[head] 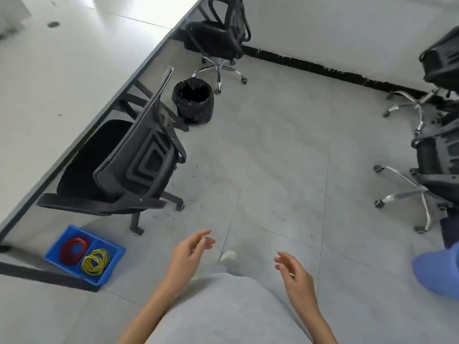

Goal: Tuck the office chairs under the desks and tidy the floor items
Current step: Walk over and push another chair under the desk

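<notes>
Both hands are held out in front of the body above the floor [285, 145], gripping nothing. Left hand [188, 254]: fingers [202, 235] loosely spread and slightly curled; the thumb and forefinger tips lie close together, and motion blur prevents confirming whether they touch. Right hand [295, 276]: fingers relaxed and slightly parted, palm turned inward.

The nearest office chair [129, 165] is pushed in with its seat partly under the white desk [49, 83], backrest facing outward. A second office chair [221, 33] stands farther along the same desk edge, seat at the desk. Between them, a bin lined with a black bag [193, 100] stands on the floor. A blue tray [84, 254] sits on the floor near the desk leg; one compartment contains red bands, the other yellow bands. Two more chairs [432, 150] stand at the right edge, away from the desk.
</notes>
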The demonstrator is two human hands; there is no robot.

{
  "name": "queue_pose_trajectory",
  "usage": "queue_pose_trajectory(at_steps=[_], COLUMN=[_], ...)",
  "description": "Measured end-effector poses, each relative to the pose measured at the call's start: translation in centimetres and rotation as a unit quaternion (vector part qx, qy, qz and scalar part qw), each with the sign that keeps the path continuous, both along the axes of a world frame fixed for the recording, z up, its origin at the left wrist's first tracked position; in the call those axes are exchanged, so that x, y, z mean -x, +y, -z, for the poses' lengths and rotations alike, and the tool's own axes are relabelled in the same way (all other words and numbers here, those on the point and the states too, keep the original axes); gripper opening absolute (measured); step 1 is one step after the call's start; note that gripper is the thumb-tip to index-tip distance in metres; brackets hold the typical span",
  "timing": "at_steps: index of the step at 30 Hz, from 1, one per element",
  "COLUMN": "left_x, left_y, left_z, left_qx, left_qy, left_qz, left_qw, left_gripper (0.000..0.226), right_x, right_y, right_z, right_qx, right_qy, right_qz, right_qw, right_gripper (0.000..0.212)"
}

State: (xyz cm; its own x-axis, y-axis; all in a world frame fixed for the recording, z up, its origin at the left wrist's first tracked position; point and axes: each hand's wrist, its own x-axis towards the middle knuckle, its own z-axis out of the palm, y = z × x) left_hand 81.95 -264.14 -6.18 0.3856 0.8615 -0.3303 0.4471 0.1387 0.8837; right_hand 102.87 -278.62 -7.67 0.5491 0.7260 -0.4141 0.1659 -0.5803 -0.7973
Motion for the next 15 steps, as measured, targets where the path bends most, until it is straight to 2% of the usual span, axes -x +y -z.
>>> queue_pose_trajectory(at_steps=[4, 8, 12, 15], left_x=[-3.8, -5.1, -5.0, -4.1], left_y=[7.9, 13.4, 17.9, 21.6], left_z=[-2.6, -4.3, -4.8, -4.8], left_qx=[-0.026, -0.052, -0.113, -0.177], left_qy=[-0.029, -0.039, 0.012, 0.072], left_qz=[-0.056, -0.132, -0.222, -0.299], left_qw=[0.998, 0.989, 0.968, 0.935], left_gripper=[0.024, 0.025, 0.027, 0.031], right_x=[-4.2, -7.2, -8.3, -7.2], right_y=[8.0, 17.6, 29.1, 38.7], right_z=[-1.1, -2.1, -2.8, -3.8], right_qx=[0.009, -0.001, -0.025, -0.083], right_qy=[-0.004, -0.012, -0.020, -0.040], right_qz=[-0.056, -0.153, -0.289, -0.391], right_qw=[0.998, 0.988, 0.957, 0.916], right_gripper=[0.034, 0.031, 0.028, 0.024])
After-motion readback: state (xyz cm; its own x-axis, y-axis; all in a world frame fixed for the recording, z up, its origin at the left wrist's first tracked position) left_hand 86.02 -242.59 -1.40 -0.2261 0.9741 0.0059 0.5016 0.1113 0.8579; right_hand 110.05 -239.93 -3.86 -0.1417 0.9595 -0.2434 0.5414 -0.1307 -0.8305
